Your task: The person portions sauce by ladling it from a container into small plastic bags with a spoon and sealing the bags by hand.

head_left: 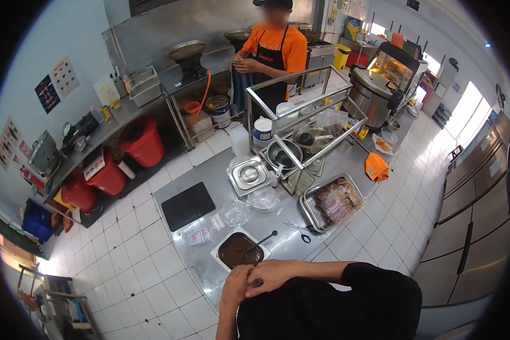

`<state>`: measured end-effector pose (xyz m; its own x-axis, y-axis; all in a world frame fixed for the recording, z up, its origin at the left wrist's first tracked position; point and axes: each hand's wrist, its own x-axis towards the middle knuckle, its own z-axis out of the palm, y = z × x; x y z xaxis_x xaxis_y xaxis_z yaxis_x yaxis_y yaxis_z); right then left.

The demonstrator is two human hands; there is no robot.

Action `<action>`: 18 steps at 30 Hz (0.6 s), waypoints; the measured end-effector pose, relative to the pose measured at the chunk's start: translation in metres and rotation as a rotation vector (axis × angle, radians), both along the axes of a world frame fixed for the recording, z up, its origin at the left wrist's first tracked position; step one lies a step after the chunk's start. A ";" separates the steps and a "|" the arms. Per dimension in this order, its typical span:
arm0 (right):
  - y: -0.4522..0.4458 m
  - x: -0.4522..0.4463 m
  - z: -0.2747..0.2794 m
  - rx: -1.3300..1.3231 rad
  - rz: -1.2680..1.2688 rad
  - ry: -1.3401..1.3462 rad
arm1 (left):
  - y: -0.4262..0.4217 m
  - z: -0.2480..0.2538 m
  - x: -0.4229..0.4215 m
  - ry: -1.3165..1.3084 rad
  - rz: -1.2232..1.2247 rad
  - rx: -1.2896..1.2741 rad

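Note:
My left hand [236, 285] and my right hand [272, 274] meet in front of my body, at the near edge of the steel table [201, 266]. Their fingers are curled together and touching; whatever may be between them is hidden. Just beyond them sits a rectangular metal pan [213, 253] of dark brown sauce [235, 249]. A ladle [260, 242] with a dark handle leans in the sauce. To the right lie scissors [305, 238] with black handles, beside a metal tray [307, 211] of skewered meat [338, 199] partly under plastic wrap.
A black board [188, 206], small plastic packets [198, 237] and clear plastic bags [235, 213] lie left of centre. Metal containers [249, 174] and pans [284, 154] stand near a metal frame [300, 113]. Behind it, a person in orange [294, 48] holds a dark cloth [239, 88].

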<state>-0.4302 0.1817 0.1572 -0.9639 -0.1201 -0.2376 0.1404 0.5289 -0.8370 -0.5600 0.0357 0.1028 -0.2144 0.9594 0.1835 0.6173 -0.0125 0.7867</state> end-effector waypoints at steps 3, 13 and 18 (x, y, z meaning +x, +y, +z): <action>0.000 -0.002 0.006 0.063 0.078 -0.028 | -0.002 -0.008 0.003 0.054 -0.007 0.010; -0.002 0.003 0.005 -0.018 -0.009 0.147 | -0.007 -0.010 0.002 0.041 0.047 0.023; 0.029 0.027 -0.038 -0.316 -0.576 0.398 | -0.016 -0.007 -0.014 -0.093 0.384 -0.012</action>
